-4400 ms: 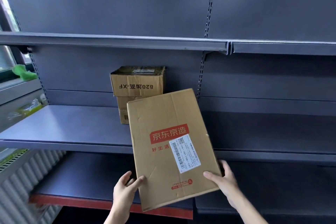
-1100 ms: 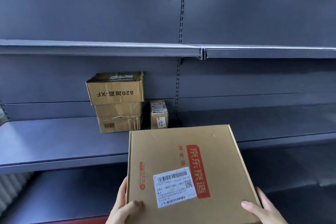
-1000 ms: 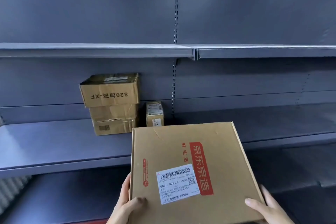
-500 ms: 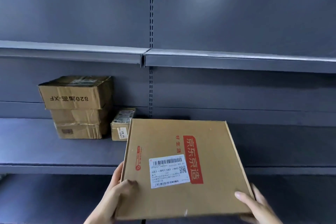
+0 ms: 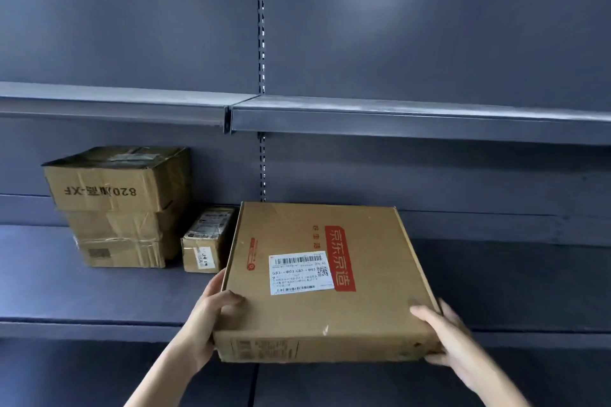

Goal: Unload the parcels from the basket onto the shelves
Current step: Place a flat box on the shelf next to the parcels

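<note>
The left hand [image 5: 211,317] gripped the near left corner of the flat parcel [image 5: 325,281], thumb on the top face and fingers wrapped round the left side. The right hand [image 5: 444,337] gripped the near right corner in the same way, thumb on top and fingers beneath the edge. The flat parcel was held level, label and red print facing up, its far edge over the middle shelf [image 5: 99,294] and its near edge projecting past the shelf front; whether its underside touched the shelf could not be determined. Just beside its far left corner stood a small box [image 5: 206,241] on the same shelf. Left of that, two cartons [image 5: 120,205] were stacked against the back panel [image 5: 429,26]. The upper shelf [image 5: 396,116] ran above them.
</note>
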Motion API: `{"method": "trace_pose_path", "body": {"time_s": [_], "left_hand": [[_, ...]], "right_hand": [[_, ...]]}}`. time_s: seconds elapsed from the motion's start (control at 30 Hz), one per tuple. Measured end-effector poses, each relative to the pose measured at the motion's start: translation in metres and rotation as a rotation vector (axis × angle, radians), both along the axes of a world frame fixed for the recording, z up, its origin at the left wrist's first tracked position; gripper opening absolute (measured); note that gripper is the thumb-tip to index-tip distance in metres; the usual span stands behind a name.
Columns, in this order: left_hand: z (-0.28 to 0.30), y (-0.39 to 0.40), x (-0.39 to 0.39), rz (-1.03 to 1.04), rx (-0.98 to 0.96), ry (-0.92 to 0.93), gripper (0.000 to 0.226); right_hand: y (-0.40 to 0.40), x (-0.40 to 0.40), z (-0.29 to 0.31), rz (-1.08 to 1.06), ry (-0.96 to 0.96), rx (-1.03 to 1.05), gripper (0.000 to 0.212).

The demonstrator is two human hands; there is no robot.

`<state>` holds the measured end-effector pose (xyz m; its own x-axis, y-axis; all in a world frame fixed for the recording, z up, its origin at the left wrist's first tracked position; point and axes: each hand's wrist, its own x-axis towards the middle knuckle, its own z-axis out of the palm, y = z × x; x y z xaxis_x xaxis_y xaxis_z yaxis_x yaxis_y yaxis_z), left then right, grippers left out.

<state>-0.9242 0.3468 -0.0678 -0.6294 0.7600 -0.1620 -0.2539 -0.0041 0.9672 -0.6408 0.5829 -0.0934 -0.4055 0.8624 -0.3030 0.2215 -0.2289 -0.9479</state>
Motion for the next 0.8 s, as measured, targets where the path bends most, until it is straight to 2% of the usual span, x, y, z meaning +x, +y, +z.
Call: {"method": "trace_pose_path", "body": {"time_s": [0.2, 0.33, 0.43, 0.53, 0.8], "left_hand": [[0.017, 0.042, -0.02, -0.01, -0.048, -0.046, 0.039], [0.016, 0.066, -0.033, 0.023, -0.138, -0.09, 0.021], [0.014, 0.08, -0.042, 0.049, -0.214, -0.121, 0.019], [0.012, 0.09, -0.05, 0.062, -0.248, -0.158, 0.019], [0.015, 0.109, -0.063, 0.093, -0.264, -0.135, 0.013]], "right_hand": [[0.037, -0.026, 0.011, 0.0, -0.017, -0.005, 0.079], [0.058, -0.045, 0.018, 0.027, -0.054, -0.017, 0.077], [0.069, -0.057, 0.026, 0.053, -0.122, -0.023, 0.072], [0.08, -0.064, 0.027, 0.05, -0.156, -0.039, 0.081], [0.1, -0.084, 0.026, 0.061, -0.173, -0.031, 0.055]]}}
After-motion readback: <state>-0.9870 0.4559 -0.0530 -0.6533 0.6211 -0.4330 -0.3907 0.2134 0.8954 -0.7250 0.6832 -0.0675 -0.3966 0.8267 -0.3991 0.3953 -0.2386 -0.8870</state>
